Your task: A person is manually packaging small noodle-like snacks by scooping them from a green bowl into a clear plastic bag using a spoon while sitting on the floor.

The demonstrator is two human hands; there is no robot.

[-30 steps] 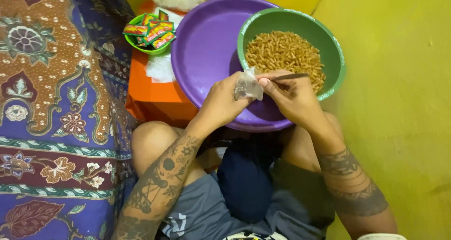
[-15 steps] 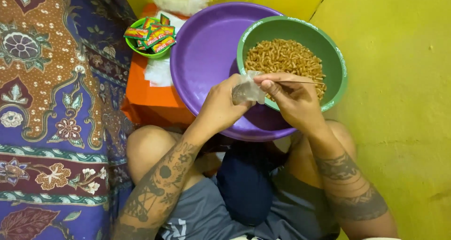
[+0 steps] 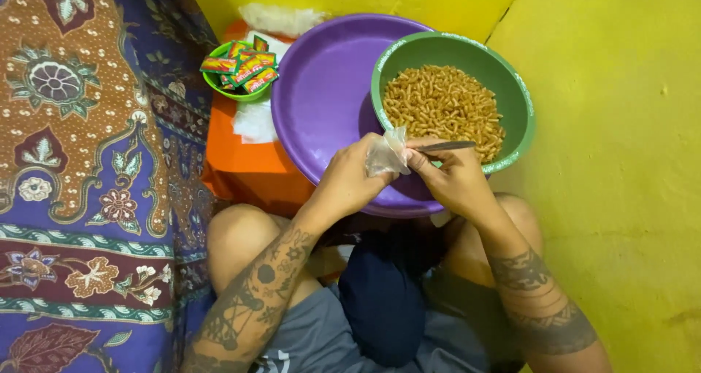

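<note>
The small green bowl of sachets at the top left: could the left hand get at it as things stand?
Probably yes. The small green bowl sits uncovered with nothing standing between it and the left hand. But that hand's fingers are pinching a small clear plastic bag, so it would have to let go first.

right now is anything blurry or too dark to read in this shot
Head view: lighting is soft and even, no glare; the clear plastic bag between left hand and right hand looks slightly smeared; the fried snack sticks stay sharp; the lap below the purple basin sinks into shadow.
</note>
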